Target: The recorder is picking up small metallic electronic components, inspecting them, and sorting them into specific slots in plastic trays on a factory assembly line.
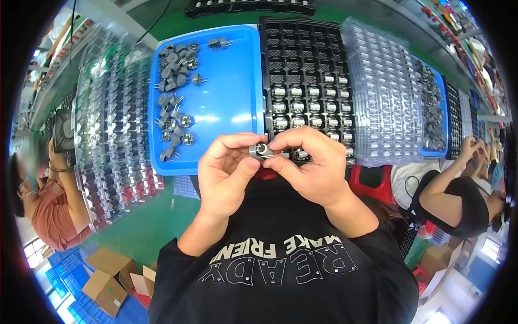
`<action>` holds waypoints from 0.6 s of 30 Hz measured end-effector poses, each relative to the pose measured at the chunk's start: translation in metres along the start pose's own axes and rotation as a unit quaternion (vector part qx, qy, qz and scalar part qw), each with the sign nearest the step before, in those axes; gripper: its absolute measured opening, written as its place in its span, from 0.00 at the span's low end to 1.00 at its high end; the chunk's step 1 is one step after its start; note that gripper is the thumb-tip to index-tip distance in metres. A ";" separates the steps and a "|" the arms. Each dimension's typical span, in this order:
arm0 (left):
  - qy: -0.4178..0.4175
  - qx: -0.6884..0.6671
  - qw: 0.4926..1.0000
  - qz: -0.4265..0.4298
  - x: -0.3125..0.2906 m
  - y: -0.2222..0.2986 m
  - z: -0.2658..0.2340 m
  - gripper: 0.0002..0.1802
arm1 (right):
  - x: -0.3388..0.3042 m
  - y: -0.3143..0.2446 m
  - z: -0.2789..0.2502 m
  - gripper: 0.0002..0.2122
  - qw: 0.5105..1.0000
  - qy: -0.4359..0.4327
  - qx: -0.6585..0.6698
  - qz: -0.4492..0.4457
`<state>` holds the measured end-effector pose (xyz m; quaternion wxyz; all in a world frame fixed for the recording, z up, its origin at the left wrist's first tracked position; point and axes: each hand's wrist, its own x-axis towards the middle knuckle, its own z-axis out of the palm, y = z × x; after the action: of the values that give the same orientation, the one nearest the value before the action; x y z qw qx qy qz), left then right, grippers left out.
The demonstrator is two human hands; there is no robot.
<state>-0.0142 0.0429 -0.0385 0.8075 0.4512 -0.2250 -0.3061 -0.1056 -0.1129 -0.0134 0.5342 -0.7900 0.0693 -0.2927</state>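
Note:
Between my two hands is a small grey round part with metal pins (259, 150), just above the near edge of the trays. My left hand (225, 170) pinches its grey body between thumb and fingers. From the other side, the thumb and forefinger of my right hand (315, 168) close on its pin end. Ahead on the left lies a blue tray (226, 81) with several similar grey pinned parts (175, 67) heaped along its left side. Right of it is a black compartment tray (305, 51); silvery cylindrical parts (314, 107) fill many of its nearer pockets.
Stacks of clear plastic trays stand on the right (380, 97) and on the left (116, 129). Farther right is another blue tray (445, 102) of grey parts. A red stool (377, 186) is at the right. Other people work on both sides. Cardboard boxes (108, 286) lie lower left.

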 end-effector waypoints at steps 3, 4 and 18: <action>0.019 0.048 0.999 0.004 0.000 -0.006 0.006 0.17 | 0.002 0.005 -0.007 0.09 1.000 -0.028 0.001 0.010; 0.024 0.062 0.998 0.008 0.002 -0.006 0.006 0.17 | 0.006 0.006 -0.011 0.09 0.999 -0.034 -0.001 0.005; 0.095 0.811 0.577 0.000 0.057 0.027 -0.084 0.17 | 0.101 0.087 -0.061 0.03 0.806 -0.197 -0.555 -0.060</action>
<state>0.0875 0.0635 -0.0516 0.1210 0.9447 -0.3010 0.0487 -0.0378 -0.2406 -0.0353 -0.0116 -0.9950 0.0658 -0.0744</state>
